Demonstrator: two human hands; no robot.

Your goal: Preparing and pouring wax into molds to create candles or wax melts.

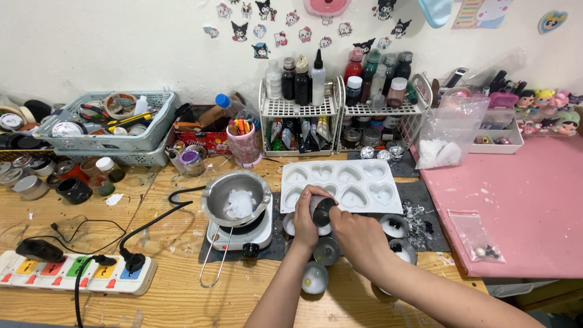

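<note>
The head view looks down on a cluttered wooden surface (pixel 170 291), and just below the middle of the frame both hands meet on a small dark round tin (pixel 322 211). The left hand (pixel 305 220) curls around the tin's left side, fingers pressed against its wall. The right hand (pixel 358 237) comes in from the lower right and pinches the tin's right edge with thumb and fingertips, so both are closed on it. The tin is tipped on its side and lifted off the surface, just below the lower edge of the white heart-shaped mould (pixel 343 184).

Judging by its size and sheen, the tin is light, stiff and thin-walled, probably metal. It may be slippery if wax has smeared it, and a firm squeeze could dent it. The rim and the short side wall look like the best places to hold it, as both hands now do.

Several similar tins (pixel 315 277) stand open right under and beside the hands, toward the lower centre. To the left, close by, a metal melting pot (pixel 237 195) holding white chunks sits on a small electric hotplate (pixel 238 234). Farther left at the bottom lies a colourful power strip (pixel 73 272). A pink mat (pixel 522 206) covers the right side.
</note>
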